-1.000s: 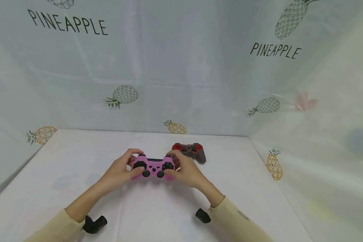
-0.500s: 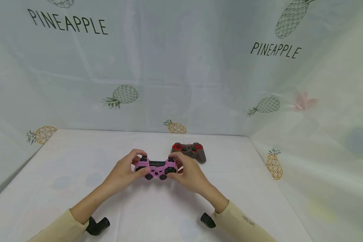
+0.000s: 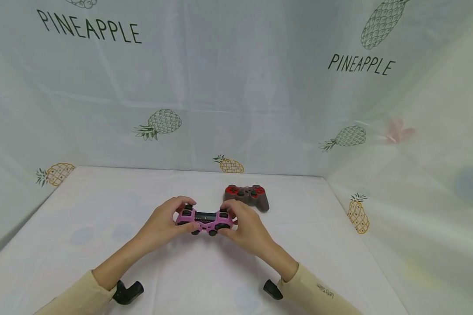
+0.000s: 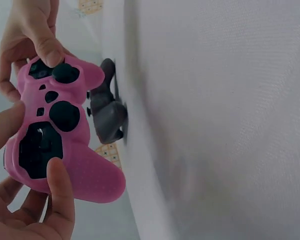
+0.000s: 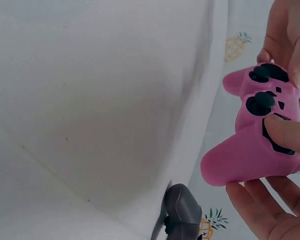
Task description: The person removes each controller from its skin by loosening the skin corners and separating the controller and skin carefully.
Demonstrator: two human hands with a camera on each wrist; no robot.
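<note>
Both hands hold a pink game controller (image 3: 205, 217) with black buttons and sticks, above the white table. My left hand (image 3: 165, 223) grips its left end, the index finger over the top edge and the thumb on the front. At the other end, my right hand (image 3: 248, 225) grips in the same way. The controller's top edge is tipped toward the head camera. In the left wrist view the pink controller (image 4: 50, 120) shows its face, with the left thumb by the button pad. The right wrist view shows the right thumb on the controller's (image 5: 270, 125) other button pad.
A dark grey game controller (image 3: 253, 199) with red rings lies on the table (image 3: 299, 236), just behind my right hand. A pale curtain (image 3: 236, 87) printed with pineapples rises along the back and sides. Black wrist mounts (image 3: 128, 292) stick out by the sleeves.
The pink controller has tilted so its top edge faces the head camera more and its face shows less. Both hands have shifted slightly right with it. The grey controller has stayed put.
</note>
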